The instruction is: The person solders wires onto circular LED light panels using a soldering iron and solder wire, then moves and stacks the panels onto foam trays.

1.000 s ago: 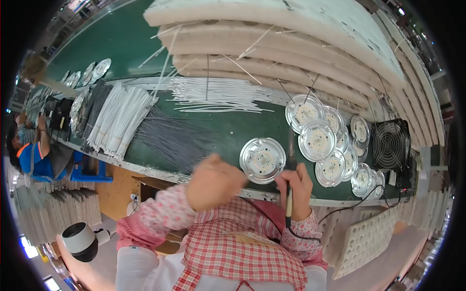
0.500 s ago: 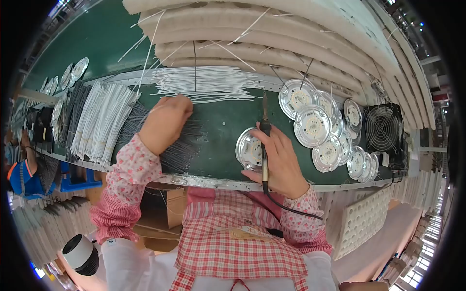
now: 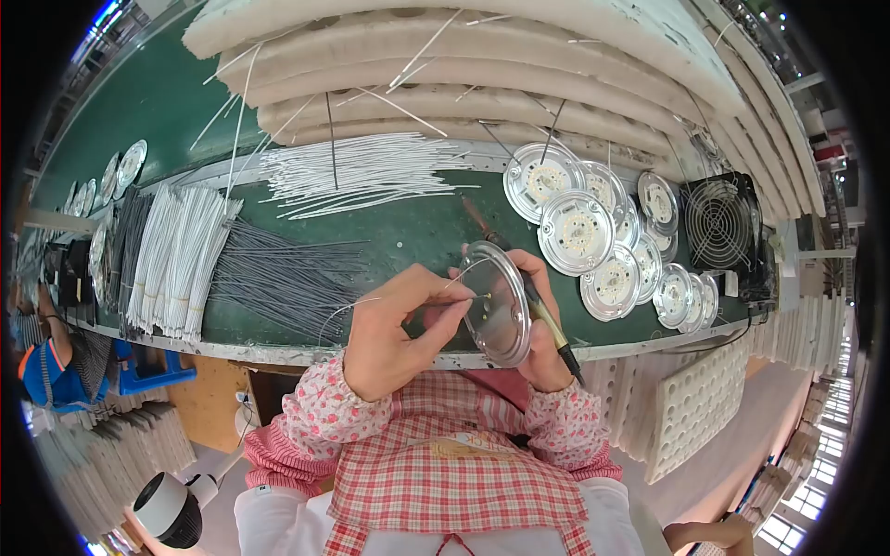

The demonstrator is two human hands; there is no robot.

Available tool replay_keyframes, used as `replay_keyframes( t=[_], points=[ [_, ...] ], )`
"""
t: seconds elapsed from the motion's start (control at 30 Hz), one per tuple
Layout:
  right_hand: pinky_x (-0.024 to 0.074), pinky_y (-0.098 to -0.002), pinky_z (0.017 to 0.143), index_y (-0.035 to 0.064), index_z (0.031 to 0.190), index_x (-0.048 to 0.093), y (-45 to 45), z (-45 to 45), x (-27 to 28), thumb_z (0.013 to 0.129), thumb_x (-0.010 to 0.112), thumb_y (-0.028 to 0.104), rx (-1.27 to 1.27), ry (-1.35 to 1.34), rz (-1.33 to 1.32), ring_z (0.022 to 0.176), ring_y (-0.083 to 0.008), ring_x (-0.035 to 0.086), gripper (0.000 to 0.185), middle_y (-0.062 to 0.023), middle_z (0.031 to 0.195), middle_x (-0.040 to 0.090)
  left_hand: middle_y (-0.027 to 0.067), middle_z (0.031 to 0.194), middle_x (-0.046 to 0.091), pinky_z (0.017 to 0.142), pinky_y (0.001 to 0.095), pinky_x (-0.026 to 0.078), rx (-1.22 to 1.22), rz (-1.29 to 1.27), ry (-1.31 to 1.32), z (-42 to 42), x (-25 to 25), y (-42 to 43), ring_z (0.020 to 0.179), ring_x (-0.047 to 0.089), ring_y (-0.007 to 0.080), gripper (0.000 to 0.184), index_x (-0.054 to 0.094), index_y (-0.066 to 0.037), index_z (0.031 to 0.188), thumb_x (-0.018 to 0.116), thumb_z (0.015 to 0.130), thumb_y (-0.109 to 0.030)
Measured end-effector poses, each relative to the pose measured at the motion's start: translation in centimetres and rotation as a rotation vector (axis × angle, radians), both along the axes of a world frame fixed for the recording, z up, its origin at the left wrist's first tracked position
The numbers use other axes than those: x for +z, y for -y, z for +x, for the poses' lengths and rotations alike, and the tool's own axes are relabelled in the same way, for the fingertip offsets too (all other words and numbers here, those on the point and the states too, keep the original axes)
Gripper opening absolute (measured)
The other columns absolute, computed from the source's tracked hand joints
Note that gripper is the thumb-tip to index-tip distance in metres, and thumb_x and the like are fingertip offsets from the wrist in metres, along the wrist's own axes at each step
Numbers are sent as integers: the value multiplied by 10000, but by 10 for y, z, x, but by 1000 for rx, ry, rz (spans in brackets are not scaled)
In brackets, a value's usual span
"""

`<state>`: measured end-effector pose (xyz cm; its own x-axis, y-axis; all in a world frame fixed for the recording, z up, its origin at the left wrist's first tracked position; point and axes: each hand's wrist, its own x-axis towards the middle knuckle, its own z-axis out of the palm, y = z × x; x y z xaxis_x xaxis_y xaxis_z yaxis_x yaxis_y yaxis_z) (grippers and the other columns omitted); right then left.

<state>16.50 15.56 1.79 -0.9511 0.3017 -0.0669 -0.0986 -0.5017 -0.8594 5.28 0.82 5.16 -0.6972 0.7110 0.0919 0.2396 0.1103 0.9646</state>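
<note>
Disc (image 3: pixel 502 320), a single shiny one, is raised off the surface (image 3: pixel 385 243) between the two grips. The right grip (image 3: pixel 545 360) closes around its right-hand side, thumb near the lower rim. The disc stands steeply tilted, its face turned toward the left grip (image 3: pixel 389 324); foreshortened, its long axis runs from ahead of the right grip back toward the person, the near end leaning slightly right. One soldering iron (image 3: pixel 551 326) is gripped in that same right grip behind the disc, tip pointing forward and left, cable end back and right. The left grip is pinched, thumb against fingers, on one thin wire (image 3: pixel 350 305) at the disc's face; a free length curves out leftward, and whether the wire touches the disc cannot be told.

To the right of the right grip lie about eleven flat discs (image 3: pixel 576 233), many overlapping, with one black fan (image 3: pixel 719 221) beyond them. Forward and left of the left grip, loose white wires (image 3: pixel 362 171) lie crosswise; nearer it, dark wires (image 3: pixel 278 276) spread out, and farther left lie tied white wires (image 3: pixel 176 264), all too many to count. One co-worker (image 3: pixel 54 371) is far left of the grips.
</note>
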Motion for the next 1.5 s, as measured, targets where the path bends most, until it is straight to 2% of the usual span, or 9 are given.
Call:
replay_keyframes(
  t=[0.17, 0.27, 0.53, 0.83, 1.0, 1.1, 1.23, 1.33, 1.5],
  points=[
    [381, -498, 1144, 37, 1421, 271, 1, -3, 2, 731, 751, 707, 1, 40, 31, 1365, -376, 458, 1075, -252, 1480, 387, 28, 828, 642, 578, 237, 389, -19, -35, -52, -4, -1, -1, 656, 541, 88, 162, 748, -36, 983, 734, 828, 10],
    [374, -433, 1133, 56, 1450, 267, -2, -3, -12, 776, 833, 509, 20, -64, -31, 1361, -281, 450, 990, -190, 1465, 424, 44, 818, 644, 588, 248, 425, -4, -52, -70, -3, -1, -2, 646, 558, 107, 170, 745, -33, 979, 739, 816, 14],
    [486, -374, 968, 34, 1348, 477, 14, -2, -4, 651, 945, 326, -265, -9, 807, 1141, -283, 597, 889, -196, 1395, 525, 76, 832, 669, 656, 281, 488, 71, -10, -93, 4, -20, 1, 696, 622, 157, 206, 737, -33, 970, 717, 785, 56],
    [468, -456, 949, 62, 1332, 517, 34, -5, -15, 632, 913, 392, -493, 123, 1257, 1106, -389, 561, 869, -193, 1337, 566, 74, 828, 643, 648, 271, 478, -38, -27, 382, -8, -38, 13, 769, 628, 109, 170, 719, 5, 1012, 691, 898, -119],
    [431, -504, 968, 80, 1364, 499, 37, -4, -25, 645, 891, 383, -491, 150, 1341, 1163, -426, 525, 874, -206, 1325, 560, 152, 728, 689, 723, 413, 486, 37, -315, -5, -7, -36, -11, 674, 655, 342, 315, 710, -24, 899, 777, 808, -318],
    [465, -476, 901, 69, 1318, 543, 20, 3, -11, 651, 887, 373, -382, 170, 1442, 1114, -393, 563, 810, -190, 1253, 597, 127, 828, 690, 798, 443, 445, 2, -444, -100, -15, -39, -16, 784, 646, 328, 364, 711, -52, 912, 805, 769, -373],
    [516, -359, 683, 35, 1150, 661, -28, 37, -4, 749, 843, 296, -128, 139, 1602, 834, -275, 664, 512, -136, 984, 686, 84, 972, 641, 862, 417, 389, 223, -438, -672, -17, -33, -22, 954, 572, 311, 255, 682, -40, 941, 783, 784, -214],
    [473, -299, 529, 19, 1021, 711, -34, 35, 10, 822, 749, 163, -307, 110, 1097, 582, -201, 627, 250, -99, 787, 690, 50, 982, 618, 876, 421, 359, 134, -349, -728, -22, -27, -1, 998, 555, 272, 101, 649, -47, 866, 713, 808, -99],
    [486, -314, 525, 10, 994, 716, -54, 37, 6, 825, 663, 91, -20, -4, 1033, 558, -218, 634, 195, -132, 774, 700, 25, 926, 627, 879, 422, 387, -21, -253, -734, -15, -38, 12, 974, 603, 251, 127, 622, -56, 726, 747, 745, -62]
  ],
)
